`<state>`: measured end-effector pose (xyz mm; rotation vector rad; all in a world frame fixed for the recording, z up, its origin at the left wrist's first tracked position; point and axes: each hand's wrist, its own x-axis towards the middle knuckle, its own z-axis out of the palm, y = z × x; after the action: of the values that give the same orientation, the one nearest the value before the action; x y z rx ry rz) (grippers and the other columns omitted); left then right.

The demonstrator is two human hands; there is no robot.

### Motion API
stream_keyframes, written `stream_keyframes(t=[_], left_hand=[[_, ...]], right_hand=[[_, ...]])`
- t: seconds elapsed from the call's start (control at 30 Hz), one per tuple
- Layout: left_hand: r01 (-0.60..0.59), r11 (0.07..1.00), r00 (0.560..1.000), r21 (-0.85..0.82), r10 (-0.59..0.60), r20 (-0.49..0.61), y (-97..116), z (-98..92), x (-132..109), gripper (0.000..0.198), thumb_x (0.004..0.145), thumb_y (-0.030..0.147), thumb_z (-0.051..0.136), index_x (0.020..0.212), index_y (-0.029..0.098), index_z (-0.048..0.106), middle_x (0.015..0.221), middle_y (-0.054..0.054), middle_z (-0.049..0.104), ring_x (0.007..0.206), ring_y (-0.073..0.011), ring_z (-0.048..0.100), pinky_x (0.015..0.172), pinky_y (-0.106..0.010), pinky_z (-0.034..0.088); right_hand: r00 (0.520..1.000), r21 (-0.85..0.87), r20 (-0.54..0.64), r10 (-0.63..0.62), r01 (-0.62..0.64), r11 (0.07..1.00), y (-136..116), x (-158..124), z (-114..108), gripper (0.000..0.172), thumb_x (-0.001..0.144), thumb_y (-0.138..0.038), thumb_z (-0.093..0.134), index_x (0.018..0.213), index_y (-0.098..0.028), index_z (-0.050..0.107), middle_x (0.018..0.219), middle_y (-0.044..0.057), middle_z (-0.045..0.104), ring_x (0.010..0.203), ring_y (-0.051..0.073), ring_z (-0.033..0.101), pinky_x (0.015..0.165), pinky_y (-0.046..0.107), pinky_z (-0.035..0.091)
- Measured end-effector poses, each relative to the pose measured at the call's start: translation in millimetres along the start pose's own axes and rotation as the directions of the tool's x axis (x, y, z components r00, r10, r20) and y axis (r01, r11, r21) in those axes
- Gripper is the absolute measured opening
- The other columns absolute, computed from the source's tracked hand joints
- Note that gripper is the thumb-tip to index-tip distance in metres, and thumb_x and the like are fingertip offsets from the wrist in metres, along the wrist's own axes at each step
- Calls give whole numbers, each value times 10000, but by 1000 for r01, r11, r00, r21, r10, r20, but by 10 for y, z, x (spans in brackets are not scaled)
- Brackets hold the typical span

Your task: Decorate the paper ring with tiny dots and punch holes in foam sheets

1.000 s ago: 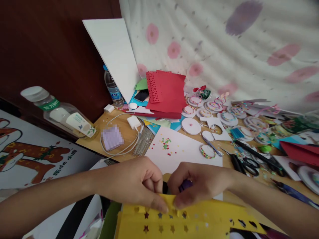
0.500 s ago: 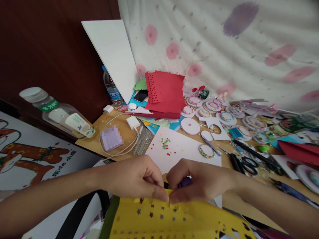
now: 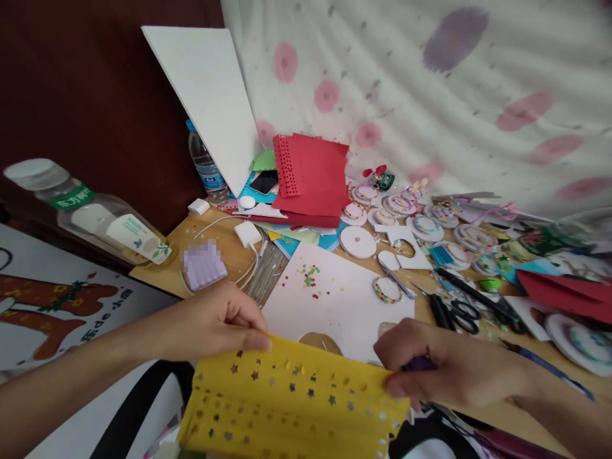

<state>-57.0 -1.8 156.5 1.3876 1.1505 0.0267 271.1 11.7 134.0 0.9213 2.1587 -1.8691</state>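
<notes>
A sheet of yellow paper (image 3: 282, 408) with rows of star-shaped holes hangs in front of the table edge. My left hand (image 3: 215, 325) pinches its top left part between thumb and fingers. At the top right corner, my right hand (image 3: 444, 363) grips the sheet the same way. Something small and purple (image 3: 419, 363) shows inside my right hand, mostly hidden by the fingers. Beyond the hands lies white paper (image 3: 354, 299) with tiny red, green and yellow paper bits (image 3: 312, 275) scattered on it. A beaded ring of coloured bits (image 3: 388, 290) rests on its right side.
Scissors (image 3: 465, 317) and a blue pen-like tool (image 3: 549, 368) lie to the right. Several decorated white discs (image 3: 425, 228) fill the back right. Red paper (image 3: 318, 175) is stacked at the back. Bottles (image 3: 208, 167) and a cable with a white charger (image 3: 247, 234) are on the left.
My hands have moved apart along the top edge of the yellow paper, left hand leftward, right hand rightward. The sheet now stretches between them. The view has shifted slightly.
</notes>
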Motion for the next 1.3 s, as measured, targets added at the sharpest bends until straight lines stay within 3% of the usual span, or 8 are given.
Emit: stream_keyframes(t=[0.1,0.17,0.23,0.43,0.57,0.7,0.93,1.3], left_hand=[[-26,999,1000,25,26,-5,21,45,31,333,820,441,594,708,139,677,614,10,540,548,-92,420,474,-186,271],[-84,993,996,81,83,19,59,113,62,320,847,415,562,706,145,662,616,15,518,562,-95,412,487,-197,266],[-158,976,987,149,153,48,123,201,101,307,867,387,536,684,158,626,607,26,479,571,-96,397,499,-210,258],[-278,926,960,255,272,58,323,401,210,376,908,349,454,582,171,398,563,49,320,543,-84,320,489,-228,228],[-290,908,956,302,291,44,326,434,257,324,912,304,424,616,174,435,585,47,409,566,-84,380,512,-217,265],[-285,917,956,281,292,17,282,440,320,313,909,311,424,633,172,472,599,48,432,579,-83,398,511,-209,270],[-263,923,964,281,263,38,332,445,417,292,862,304,471,609,159,490,578,49,400,566,-82,374,493,-206,256],[-220,948,973,228,228,-12,460,486,459,246,793,270,506,605,140,598,560,35,471,535,-79,404,476,-183,287]], right_hand=[[989,34,-148,-18,23,999,6,-165,-46,377,899,-540,512,896,-175,607,827,41,550,753,155,498,671,266,404],[966,118,-257,-7,38,992,-19,-228,-60,366,923,-506,493,1152,-228,558,1008,68,562,911,190,516,809,312,416],[947,229,-321,-5,83,970,-53,-214,-35,386,933,-453,510,1268,-262,497,1099,74,551,995,196,513,876,332,406],[927,516,-334,-168,330,791,-126,123,181,409,841,-353,693,1198,-220,543,1037,57,601,892,142,561,809,289,443],[942,642,-307,-134,309,702,-164,223,246,351,818,-304,721,1118,-195,574,1039,58,631,952,147,590,838,283,445],[962,610,-267,-51,210,764,-122,235,221,352,809,-278,724,1121,-172,600,1018,46,617,894,124,586,801,256,449],[964,496,-249,-92,208,843,-20,280,157,341,777,-278,744,1056,-154,593,973,48,619,881,134,575,804,283,466],[980,345,-174,-92,148,927,-125,234,43,365,861,-351,637,1174,-165,637,1092,88,658,1019,212,587,890,353,453]])
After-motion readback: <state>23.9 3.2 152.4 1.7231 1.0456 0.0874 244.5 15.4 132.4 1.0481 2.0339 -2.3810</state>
